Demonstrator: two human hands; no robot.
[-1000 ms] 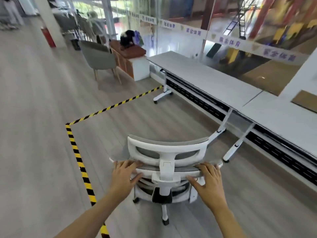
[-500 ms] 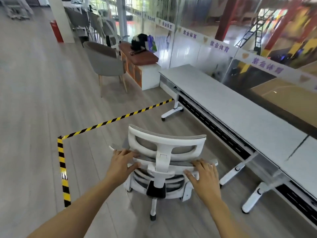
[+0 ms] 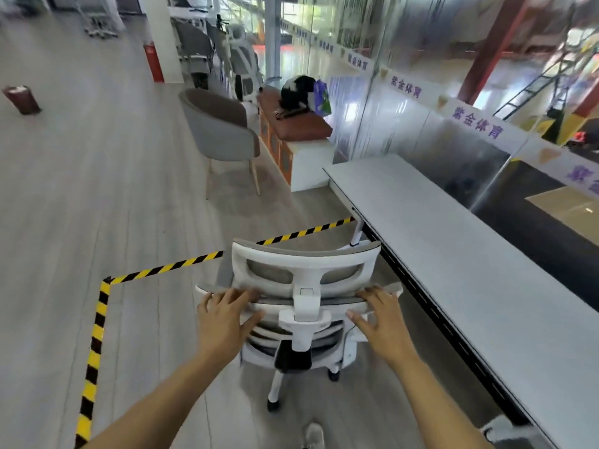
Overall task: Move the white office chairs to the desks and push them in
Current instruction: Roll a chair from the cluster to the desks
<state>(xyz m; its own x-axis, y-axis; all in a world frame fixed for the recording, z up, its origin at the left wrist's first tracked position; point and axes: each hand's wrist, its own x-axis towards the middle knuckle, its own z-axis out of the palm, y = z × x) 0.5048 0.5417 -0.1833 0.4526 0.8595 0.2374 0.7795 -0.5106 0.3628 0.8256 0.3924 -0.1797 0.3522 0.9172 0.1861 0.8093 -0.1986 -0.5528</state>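
White office chair [image 3: 304, 286] stands on the grey plank floor [image 3: 81, 196], its back toward the camera, just beside the long front edge of the pale surface [image 3: 453, 264] on its right. Both forearms reach forward and down from the lower edge of the view. The left hand [image 3: 223, 319] lies on the left end of the backrest's top rail, fingers [image 3: 233, 296] spread and curled over the rim, thumb pointing inward below it. The right hand [image 3: 382, 319] mirrors it on the right end, fingers splayed over the rail, thumb stretched toward the central spine. Yellow-and-black floor tape [image 3: 97, 322] turns a corner left of the chair.
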